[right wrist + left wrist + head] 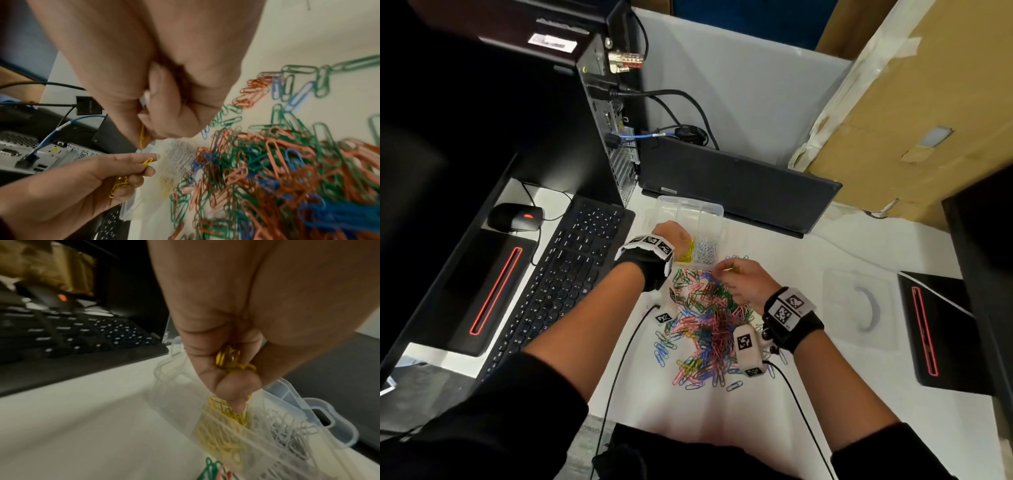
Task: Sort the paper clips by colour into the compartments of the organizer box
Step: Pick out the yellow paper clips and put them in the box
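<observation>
We hold a bunch of yellow clips in our curled left hand over the clear organizer box, whose near compartments already contain yellow clips and, just right, white clips. Our right hand pinches one yellow clip above the far edge of the mixed clip pile on the white surface, near the box.

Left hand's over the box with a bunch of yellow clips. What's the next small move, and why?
Probably let the left hand release its yellow clips into the organizer box compartment holding yellow clips: its fingertips already dip there, beside the silver clips. The right hand pinches another yellow one.
</observation>
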`<state>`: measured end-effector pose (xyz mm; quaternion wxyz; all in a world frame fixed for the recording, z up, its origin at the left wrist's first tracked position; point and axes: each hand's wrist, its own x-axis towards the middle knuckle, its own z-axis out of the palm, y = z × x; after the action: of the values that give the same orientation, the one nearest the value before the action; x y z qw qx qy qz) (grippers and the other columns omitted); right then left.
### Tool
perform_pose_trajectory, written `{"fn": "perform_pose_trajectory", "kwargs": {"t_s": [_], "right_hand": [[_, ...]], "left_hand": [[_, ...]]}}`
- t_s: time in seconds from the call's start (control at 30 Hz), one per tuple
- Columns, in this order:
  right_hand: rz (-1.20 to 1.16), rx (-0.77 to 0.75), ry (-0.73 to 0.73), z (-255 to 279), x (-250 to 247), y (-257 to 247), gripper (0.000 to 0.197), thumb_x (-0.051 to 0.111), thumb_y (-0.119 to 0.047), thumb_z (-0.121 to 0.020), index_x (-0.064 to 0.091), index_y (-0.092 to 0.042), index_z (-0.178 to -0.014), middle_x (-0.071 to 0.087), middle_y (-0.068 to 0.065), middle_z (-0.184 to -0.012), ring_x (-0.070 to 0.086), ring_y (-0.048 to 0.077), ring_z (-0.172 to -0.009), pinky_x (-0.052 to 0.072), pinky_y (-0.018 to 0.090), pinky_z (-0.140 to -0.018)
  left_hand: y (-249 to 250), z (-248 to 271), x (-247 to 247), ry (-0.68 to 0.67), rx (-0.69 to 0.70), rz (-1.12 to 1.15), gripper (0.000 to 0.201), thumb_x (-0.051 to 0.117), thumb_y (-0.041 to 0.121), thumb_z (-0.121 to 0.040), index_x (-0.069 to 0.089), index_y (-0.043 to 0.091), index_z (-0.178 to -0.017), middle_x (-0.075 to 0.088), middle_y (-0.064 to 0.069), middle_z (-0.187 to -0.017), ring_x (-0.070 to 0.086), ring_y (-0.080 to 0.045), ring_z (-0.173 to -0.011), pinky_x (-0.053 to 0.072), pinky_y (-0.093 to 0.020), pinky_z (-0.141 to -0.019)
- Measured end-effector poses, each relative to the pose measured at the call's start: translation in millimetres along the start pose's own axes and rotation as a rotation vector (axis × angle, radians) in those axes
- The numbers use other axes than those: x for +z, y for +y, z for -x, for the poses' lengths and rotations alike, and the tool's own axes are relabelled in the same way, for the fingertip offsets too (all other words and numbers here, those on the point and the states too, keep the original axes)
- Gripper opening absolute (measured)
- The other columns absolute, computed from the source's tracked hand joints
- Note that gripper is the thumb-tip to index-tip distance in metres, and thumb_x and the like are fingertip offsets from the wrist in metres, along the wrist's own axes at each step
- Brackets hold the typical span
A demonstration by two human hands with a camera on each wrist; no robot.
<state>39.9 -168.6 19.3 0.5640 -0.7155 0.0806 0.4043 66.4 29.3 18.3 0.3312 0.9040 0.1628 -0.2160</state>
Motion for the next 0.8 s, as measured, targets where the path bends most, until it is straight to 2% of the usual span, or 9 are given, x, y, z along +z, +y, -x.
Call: {"fn": "perform_pose_trajectory", "kwargs": {"t_s": [0.1,0.2,0.3,0.4,0.47,0.57,0.67,0.73,0.8], "right_hand": [[0.127,-0.017,-0.052,-3,-4,1,0.022,0.062,-0.024,-0.096,0.068,-0.005,-0.104,0.043,-0.006,-0.057,0.034,0.007,-0.047,0.031,0.019,-0.041],[0.270,-0.006,-0.085,-6,-7,4,0.027,0.060,-0.022,-0.097,0.070,0.002,-0.102,0.054,-0.003,-0.059,0.042,0.007,-0.048,0.037,0.018,-0.044],[0.479,-0.026,-0.090,-10,-6,7,0.017,0.065,-0.019,-0.094,0.075,-0.008,-0.104,0.064,-0.011,-0.059,0.048,-0.001,-0.044,0.040,0.017,-0.046],[0.591,-0.053,-0.080,-14,-3,4,0.017,0.063,-0.018,-0.095,0.076,-0.015,-0.106,0.073,0.000,-0.084,0.043,-0.001,-0.038,0.035,0.015,-0.042],[0.622,-0.092,-0.050,-16,-1,-2,0.018,0.062,-0.021,-0.096,0.075,-0.014,-0.104,0.071,0.002,-0.084,0.042,-0.001,-0.037,0.032,0.014,-0.039],[0.705,-0.192,0.038,-20,5,-16,0.021,0.055,-0.021,-0.099,0.075,-0.016,-0.100,0.063,-0.009,-0.075,0.047,0.002,-0.053,0.032,0.013,-0.047],[0.771,-0.305,0.110,-28,14,-29,0.024,0.051,-0.017,-0.100,0.075,-0.014,-0.105,0.070,-0.003,-0.106,0.063,0.011,-0.085,0.044,0.016,-0.073],[0.786,-0.364,0.130,-36,23,-34,0.023,0.053,-0.012,-0.099,0.074,-0.012,-0.107,0.068,0.003,-0.121,0.061,0.018,-0.112,0.041,0.022,-0.094],[0.828,-0.408,0.134,-43,34,-40,0.024,0.052,-0.007,-0.097,0.074,-0.012,-0.108,0.066,0.007,-0.124,0.058,0.021,-0.118,0.040,0.025,-0.101]], "left_hand": [[5,-2,0,-0.001,0.034,-0.105,0.035,0.056,0.002,-0.086,0.069,0.010,-0.117,0.062,-0.008,-0.128,0.057,-0.027,-0.118,0.048,-0.033,-0.099],[6,-2,1,0.002,0.053,-0.142,0.040,0.062,0.003,-0.080,0.068,0.013,-0.118,0.062,-0.007,-0.126,0.058,-0.025,-0.115,0.050,-0.030,-0.093],[3,0,6,0.033,0.121,-0.138,0.045,0.070,0.004,-0.077,0.064,0.015,-0.120,0.064,-0.007,-0.119,0.060,-0.025,-0.109,0.051,-0.029,-0.087],[-9,1,14,0.040,0.159,-0.030,0.048,0.069,-0.002,-0.075,0.062,0.016,-0.119,0.067,-0.007,-0.113,0.063,-0.022,-0.100,0.054,-0.031,-0.088],[-19,3,17,0.050,0.179,0.085,0.044,0.065,-0.005,-0.077,0.064,0.017,-0.115,0.068,-0.005,-0.108,0.064,-0.018,-0.094,0.056,-0.029,-0.084],[-32,14,19,0.175,0.193,0.256,0.039,0.058,-0.006,-0.081,0.066,0.018,-0.110,0.067,0.000,-0.096,0.063,-0.013,-0.087,0.052,-0.015,-0.072],[-47,32,23,0.332,0.213,0.411,0.027,0.067,0.005,-0.082,0.064,0.022,-0.103,0.061,0.000,-0.080,0.057,-0.011,-0.072,0.048,-0.017,-0.064],[-61,44,29,0.377,0.200,0.486,0.015,0.070,0.013,-0.084,0.061,0.023,-0.092,0.053,-0.001,-0.069,0.049,-0.010,-0.061,0.045,-0.021,-0.060],[-73,57,35,0.367,0.177,0.527,0.011,0.069,0.017,-0.086,0.059,0.022,-0.083,0.047,0.002,-0.063,0.042,-0.007,-0.055,0.041,-0.020,-0.054]]}}
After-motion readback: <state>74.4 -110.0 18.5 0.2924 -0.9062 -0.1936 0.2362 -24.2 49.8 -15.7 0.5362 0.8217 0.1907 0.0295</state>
